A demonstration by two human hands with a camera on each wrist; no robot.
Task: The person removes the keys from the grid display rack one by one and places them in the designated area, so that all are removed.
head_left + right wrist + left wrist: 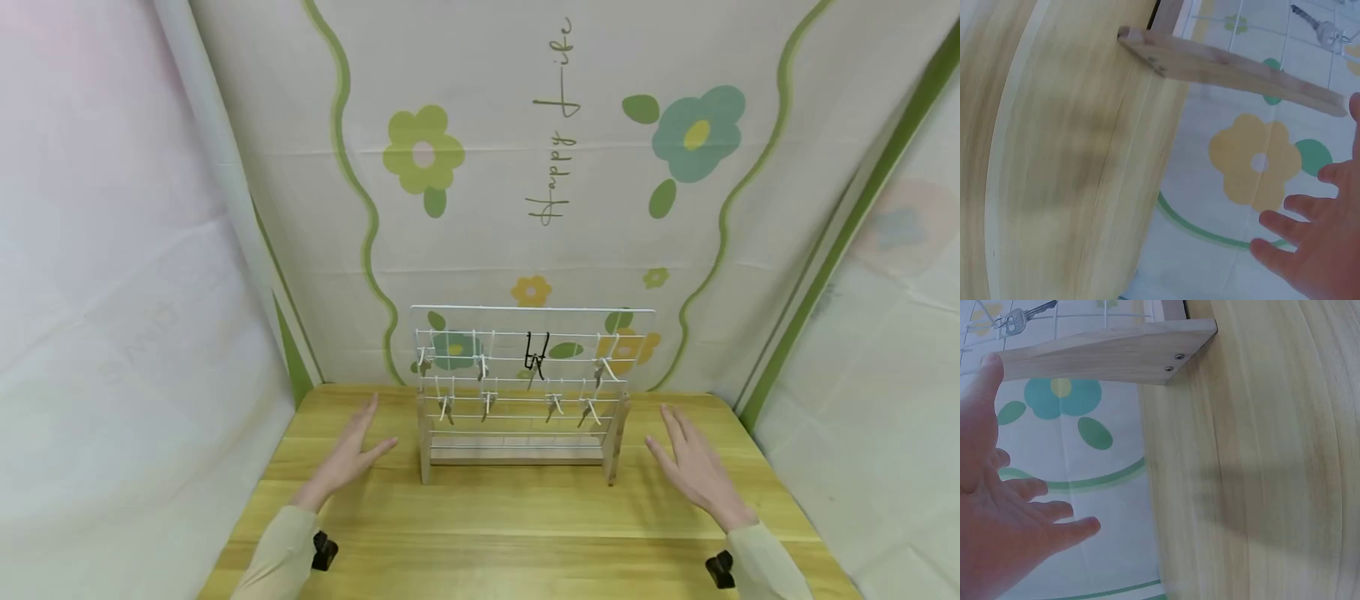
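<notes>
A white wire rack (532,308) on a wooden stand (517,456) stands upright at the back of the table. Several white hooks hang on its bars in two rows, with small keys on them. One black hook (535,360) hangs in the upper row. To the left of the rack my left hand (347,458) is held with fingers extended and thumb apart, holding nothing. On the other side my right hand (696,471) is spread likewise, apart from the rack. The left wrist view shows a silver key (1016,322) hanging on the grid; another key (1327,34) shows in the right wrist view.
The wooden table (510,558) reaches back to a flower-printed cloth wall (480,242). Cloth panels (135,333) also enclose the left and right sides. Each sleeve has a black device (324,552) near the wrist.
</notes>
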